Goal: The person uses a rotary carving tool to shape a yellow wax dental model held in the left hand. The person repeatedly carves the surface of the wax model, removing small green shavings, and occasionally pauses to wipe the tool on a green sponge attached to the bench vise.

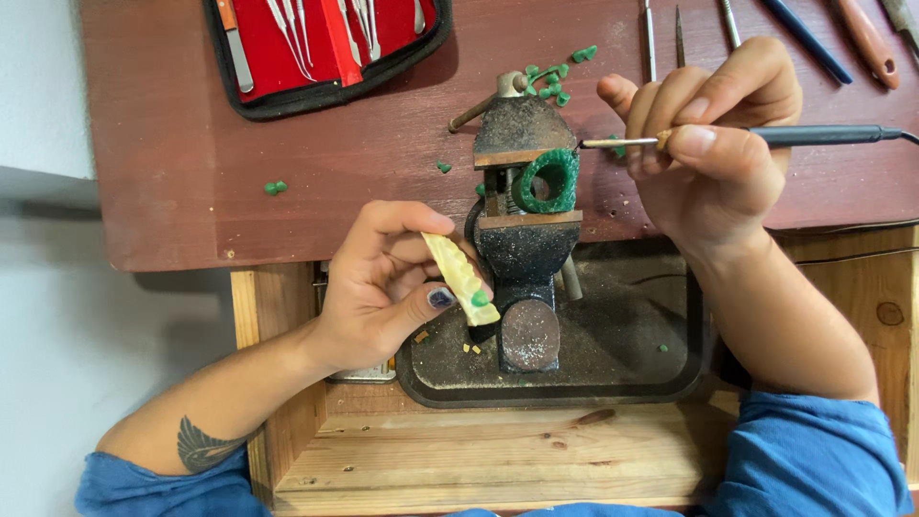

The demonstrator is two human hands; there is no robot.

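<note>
While the left hand [383,287] sits nearest the viewer, at about eight o'clock from the small dark bench vise [522,239], its thumb and fingers are clamped on a pale yellow, wedge-shaped piece of wax [459,278] with a green dab at its lower tip. Below it lie the black shallow tray [613,383] dusted with filings and the pale wooden drawer frame [479,460].

Held upright in the vise is the green ring-shaped wax blank [550,180], at the centre of the reddish-brown wooden bench top [191,182]. At two o'clock from it, the right hand [713,158] has its fingers pinched shut on a slim black-handled corded pen tool [766,136], whose metal tip touches or nearly touches the ring's upper edge.

Farther off, green wax crumbs [555,81] scatter at twelve o'clock, a red-lined case of steel instruments [325,43] lies at eleven, and loose hand tools [842,38] at one.

As a judgement: if the tip dwells or digs, the ring could melt through or chip; the cord could snag and jerk the point.
</note>
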